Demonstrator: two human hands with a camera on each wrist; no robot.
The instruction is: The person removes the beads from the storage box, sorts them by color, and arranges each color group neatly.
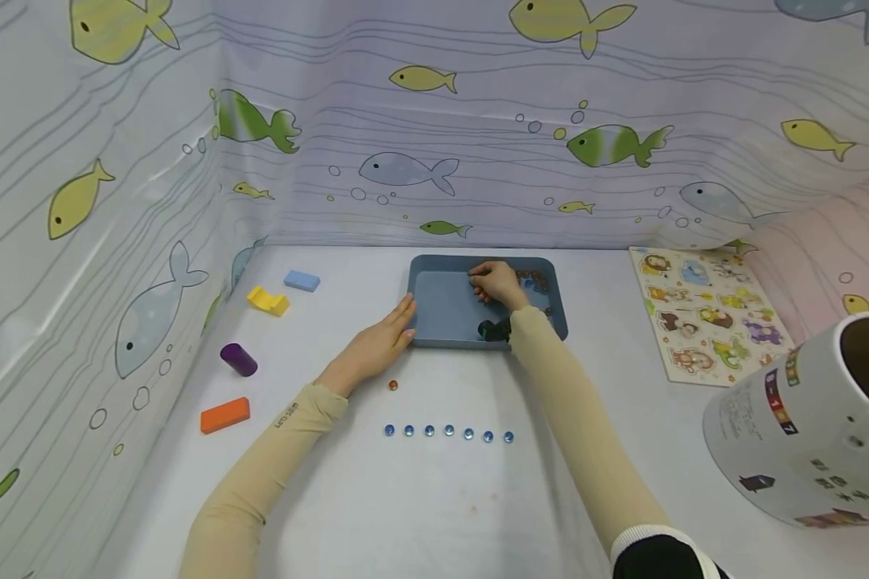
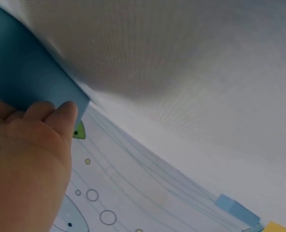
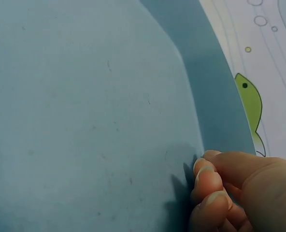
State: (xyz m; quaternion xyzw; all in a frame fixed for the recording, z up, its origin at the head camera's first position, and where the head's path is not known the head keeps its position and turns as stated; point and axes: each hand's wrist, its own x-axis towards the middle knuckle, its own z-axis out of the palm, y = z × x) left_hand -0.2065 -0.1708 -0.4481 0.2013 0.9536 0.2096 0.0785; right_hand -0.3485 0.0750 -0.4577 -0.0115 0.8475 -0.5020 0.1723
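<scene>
My left hand (image 1: pixel 374 346) rests against the left side of the blue-grey tray (image 1: pixel 434 344), its fingers fairly straight; in the left wrist view, fingertips touch the tray wall (image 2: pixel 29 72). Inside the tray, my right hand (image 1: pixel 498 283) has curled fingers, with thumb and index fingertips together near the far wall in the right wrist view. No thing shows between those fingertips. Brown-orange beads (image 1: pixel 539 279) and blue beads (image 1: pixel 527 285) lie at the tray's right end, partly hidden by the hand. Before the tray, several blue beads (image 1: pixel 449 430) form a row, with one orange bead (image 1: pixel 393 385) above its left end.
Toward the left lie a light-blue block (image 1: pixel 302 281), a yellow curved block (image 1: pixel 268 301), a purple cylinder (image 1: pixel 239 359) and an orange block (image 1: pixel 225 416). A sticker sheet (image 1: pixel 710 314) and a large white cylindrical container (image 1: pixel 789 434) are on the right. Fish-print sheeting (image 1: pixel 376 209) stands behind.
</scene>
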